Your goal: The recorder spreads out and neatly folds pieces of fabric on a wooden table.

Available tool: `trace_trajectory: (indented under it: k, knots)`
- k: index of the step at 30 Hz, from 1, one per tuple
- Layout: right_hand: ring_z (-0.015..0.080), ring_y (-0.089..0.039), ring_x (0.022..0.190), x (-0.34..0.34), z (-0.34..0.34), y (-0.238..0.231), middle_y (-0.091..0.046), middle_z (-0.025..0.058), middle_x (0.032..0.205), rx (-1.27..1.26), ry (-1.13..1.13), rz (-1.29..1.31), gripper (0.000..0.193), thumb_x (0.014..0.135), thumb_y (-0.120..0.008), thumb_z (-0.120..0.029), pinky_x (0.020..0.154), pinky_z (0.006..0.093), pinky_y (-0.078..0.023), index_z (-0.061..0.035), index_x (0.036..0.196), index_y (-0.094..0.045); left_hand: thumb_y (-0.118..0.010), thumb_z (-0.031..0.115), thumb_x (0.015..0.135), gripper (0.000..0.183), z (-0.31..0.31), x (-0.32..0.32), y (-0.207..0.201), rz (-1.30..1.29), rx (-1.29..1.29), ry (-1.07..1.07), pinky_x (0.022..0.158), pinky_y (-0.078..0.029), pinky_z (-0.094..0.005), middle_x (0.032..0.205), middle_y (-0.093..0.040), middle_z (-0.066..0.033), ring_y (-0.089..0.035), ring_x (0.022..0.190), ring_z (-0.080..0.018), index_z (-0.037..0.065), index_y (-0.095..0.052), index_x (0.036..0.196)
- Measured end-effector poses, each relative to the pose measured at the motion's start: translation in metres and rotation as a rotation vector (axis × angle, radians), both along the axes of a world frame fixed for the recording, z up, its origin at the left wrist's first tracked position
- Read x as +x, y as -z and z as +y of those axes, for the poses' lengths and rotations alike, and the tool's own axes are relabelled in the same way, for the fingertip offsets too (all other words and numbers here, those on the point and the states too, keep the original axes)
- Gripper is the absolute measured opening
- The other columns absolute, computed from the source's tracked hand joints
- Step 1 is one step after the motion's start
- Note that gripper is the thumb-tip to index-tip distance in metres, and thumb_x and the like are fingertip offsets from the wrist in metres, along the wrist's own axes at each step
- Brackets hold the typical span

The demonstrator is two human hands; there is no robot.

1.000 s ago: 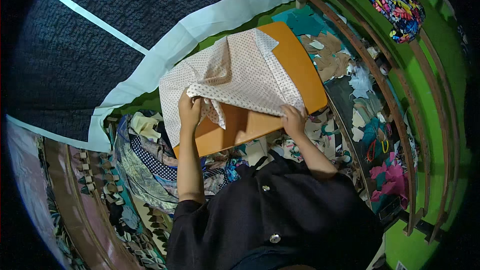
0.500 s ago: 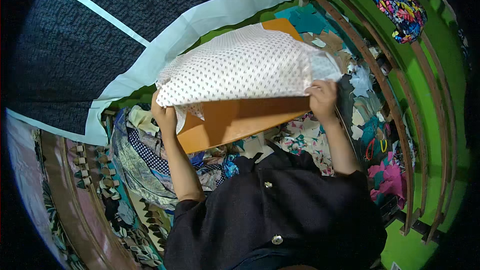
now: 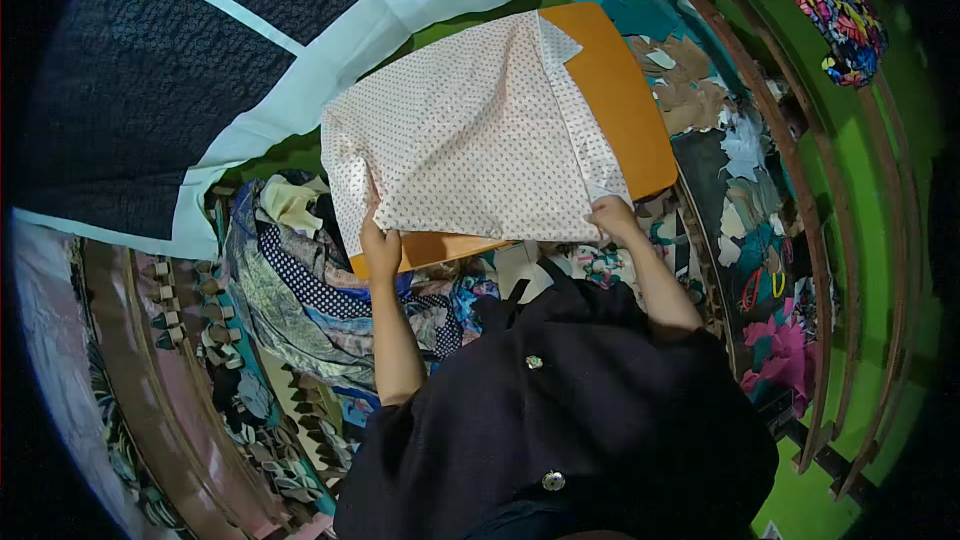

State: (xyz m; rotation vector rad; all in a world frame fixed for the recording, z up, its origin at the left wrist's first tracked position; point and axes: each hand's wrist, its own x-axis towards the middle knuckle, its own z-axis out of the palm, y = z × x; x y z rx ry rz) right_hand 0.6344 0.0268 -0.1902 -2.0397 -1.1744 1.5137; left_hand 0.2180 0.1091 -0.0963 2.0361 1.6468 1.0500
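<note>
A white cloth [image 3: 470,140] with a small dark print lies spread over an orange board [image 3: 625,90], covering most of it. My left hand [image 3: 381,245] pinches the cloth's near left corner, where the fabric bunches into folds. At the near right, my right hand [image 3: 614,218] grips the edge by a folded-back strip. Some orange shows below the near edge and along the right side. The fingertips under the fabric are partly hidden.
Heaped patterned fabrics [image 3: 300,290] lie at the left. Cloth scraps [image 3: 740,155] and orange-handled scissors [image 3: 749,290] are on the right, beside curved wooden rails [image 3: 800,170]. A dark cloth with a white border [image 3: 290,90] hangs at the far left. A colourful cloth [image 3: 835,15] drapes the rails.
The raised, billowing cloth has come down flat on the board. Both hands have moved nearer to me, and the left has shifted right. More of the board's right side shows.
</note>
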Motion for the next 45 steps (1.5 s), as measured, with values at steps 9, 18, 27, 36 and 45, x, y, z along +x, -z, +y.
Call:
trace_trajectory:
  k: [9, 18, 27, 36, 45]
  knots:
    - [0.0202, -0.052, 0.106, -0.014, 0.003, -0.095, -0.048, 0.0125, 0.125, 0.232, 0.636, 1.515, 0.041, 0.089, -0.041, -0.028, 0.085, 0.0354, -0.045, -0.0006, 0.119, -0.048, -0.045, -0.001, 0.073, 0.036, -0.002, -0.001, -0.005, -0.165, -0.047, 0.034, 0.082, -0.042, -0.0303, 0.100, -0.061, -0.0157, -0.057, 0.094, -0.0227, -0.006, -0.054, 0.108]
    - [0.0285, -0.052, 0.109, -0.020, -0.005, -0.037, -0.050, 0.0148, 0.123, 0.015, 0.612, 1.582, 0.044, 0.088, -0.046, -0.028, 0.095, 0.0430, -0.041, 0.0013, 0.121, -0.047, -0.048, 0.004, 0.076, 0.031, -0.007, -0.010, -0.018, -0.159, -0.102, -0.006, 0.088, -0.038, -0.0298, 0.107, -0.059, -0.0174, -0.054, 0.101, -0.0244, -0.007, -0.056, 0.104]
    - [0.0242, -0.045, 0.117, 0.072, -0.016, -0.096, -0.043, 0.0147, 0.129, 0.487, 0.552, 1.403, 0.045, 0.093, -0.040, -0.024, 0.097, 0.0376, -0.036, 0.0036, 0.128, -0.036, -0.045, -0.001, 0.076, 0.028, 0.001, -0.035, -0.007, -0.143, -0.068, -0.019, 0.083, -0.041, -0.0299, 0.101, -0.061, -0.0162, -0.057, 0.095, -0.0244, -0.006, -0.056, 0.102]
    - [0.0242, -0.055, 0.084, 0.087, 0.000, -0.028, -0.055, 0.0148, 0.091, 0.686, 0.331, -0.355, 0.032, 0.079, -0.059, -0.012, 0.076, 0.0317, -0.043, 0.0009, 0.106, -0.045, -0.051, 0.000, 0.073, 0.034, -0.007, -0.025, 0.000, 0.160, -0.100, 0.098, 0.085, -0.042, -0.0328, 0.100, -0.059, -0.0193, -0.056, 0.098, -0.0297, -0.003, -0.056, 0.107]
    - [0.0339, -0.043, 0.112, 0.028, -0.061, -0.043, -0.040, 0.0186, 0.123, 0.541, 0.328, -0.400, 0.061, 0.070, -0.070, -0.019, 0.092, 0.0414, -0.036, -0.0105, 0.123, -0.041, -0.052, -0.001, 0.071, 0.037, -0.008, -0.033, 0.002, 0.227, -0.078, 0.075, 0.077, -0.045, -0.0335, 0.099, -0.060, -0.0201, -0.059, 0.089, -0.0310, -0.001, -0.057, 0.108]
